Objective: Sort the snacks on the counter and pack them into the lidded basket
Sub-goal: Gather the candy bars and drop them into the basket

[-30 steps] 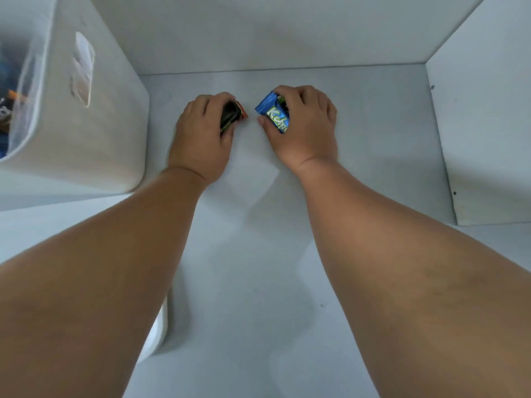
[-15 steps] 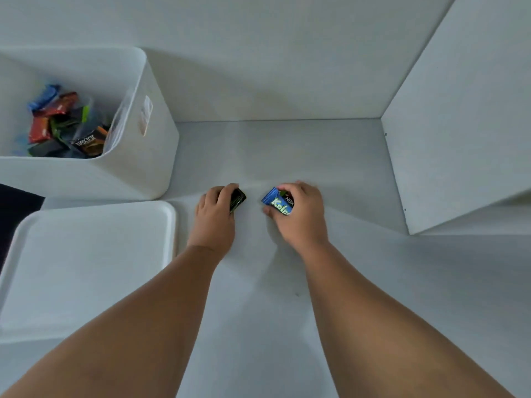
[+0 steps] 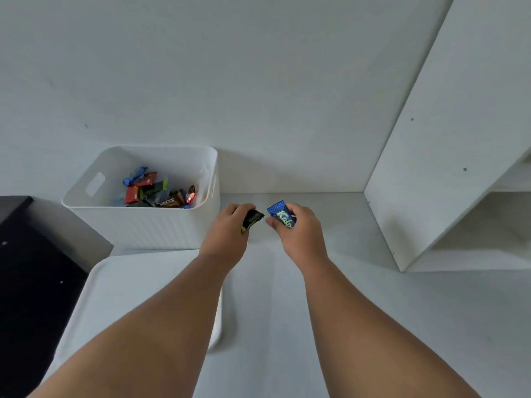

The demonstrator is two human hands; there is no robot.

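The left hand (image 3: 230, 231) is curled round a dark packet (image 3: 253, 218) with a green end. Its fingers are folded over the top and the packet sticks out to the right past the thumb. The right hand (image 3: 300, 235) pinches a blue packet (image 3: 280, 216) with pale green lettering between thumb and fingers, the packet's upper end standing clear above the fingers. The two packets are close together but apart, at the back of the grey tabletop (image 3: 373, 311), about midway along its back edge. Whether either packet rests on the surface cannot be told.

Just left of the left hand stands the white basket (image 3: 138, 225), open, at the back left of the tabletop against the wall (image 3: 258, 81). It has a cut-out handle in its left side. A heap of mixed snacks (image 3: 155, 192) in red, blue, black, green and orange wrappers lies in its bottom; one reads "Nextar".

The white lid (image 3: 129, 288) lies flat just in front of the basket, toward the left edge, with the left forearm passing over its right part.

A white shelf unit (image 3: 431, 168) stands at the back right corner. A dark cabinet (image 3: 28, 268) sits beyond the left edge.
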